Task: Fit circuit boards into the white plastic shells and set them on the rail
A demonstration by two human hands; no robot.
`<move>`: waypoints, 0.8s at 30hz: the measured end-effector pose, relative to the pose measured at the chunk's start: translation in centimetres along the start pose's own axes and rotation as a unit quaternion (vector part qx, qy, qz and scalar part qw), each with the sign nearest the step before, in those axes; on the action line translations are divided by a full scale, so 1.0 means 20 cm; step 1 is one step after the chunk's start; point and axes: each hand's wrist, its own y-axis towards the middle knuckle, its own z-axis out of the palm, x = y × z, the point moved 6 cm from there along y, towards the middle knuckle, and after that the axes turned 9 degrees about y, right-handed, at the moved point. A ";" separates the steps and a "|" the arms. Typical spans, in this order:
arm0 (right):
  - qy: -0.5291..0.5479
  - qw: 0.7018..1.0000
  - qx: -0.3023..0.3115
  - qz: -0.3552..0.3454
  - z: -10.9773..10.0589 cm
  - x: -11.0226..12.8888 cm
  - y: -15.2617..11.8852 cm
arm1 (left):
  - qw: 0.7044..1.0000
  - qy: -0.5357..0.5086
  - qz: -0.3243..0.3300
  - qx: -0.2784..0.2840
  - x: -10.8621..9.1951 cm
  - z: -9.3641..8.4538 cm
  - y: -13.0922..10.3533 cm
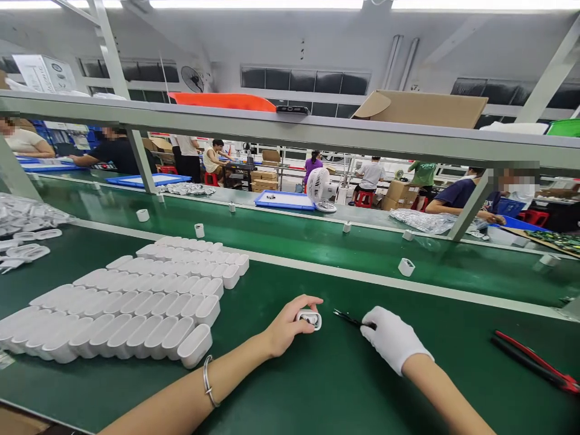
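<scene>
Red-handled tool (534, 362) cut off at right edge; tweezers (347, 317) rear hidden under right hand (392, 338)

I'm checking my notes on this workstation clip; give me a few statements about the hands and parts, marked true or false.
1. The left hand holds a small white housing. True.
2. The right hand is bare. False: it wears a white glove.
3. The right hand holds black tweezers. True.
4. Rows of white housings lie right of the hands. False: they lie to the left.
5. The red-handled tool is in the left hand. False: it lies on the green mat.
</scene>
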 end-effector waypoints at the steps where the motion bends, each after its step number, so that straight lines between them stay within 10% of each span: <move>1: -0.003 1.000 -0.005 -0.012 0.01 0.01 0.00 | 1.000 0.014 -0.001 -0.005 0.00 0.00 0.00; 14: 0.197 0.961 -0.047 -0.187 0.09 0.24 -0.09 | 0.999 0.009 -0.030 -0.024 0.04 -0.02 0.01; 24: 0.130 0.938 -0.042 -0.319 0.09 0.35 -0.16 | 0.998 -0.031 -0.032 0.049 0.01 0.04 -0.01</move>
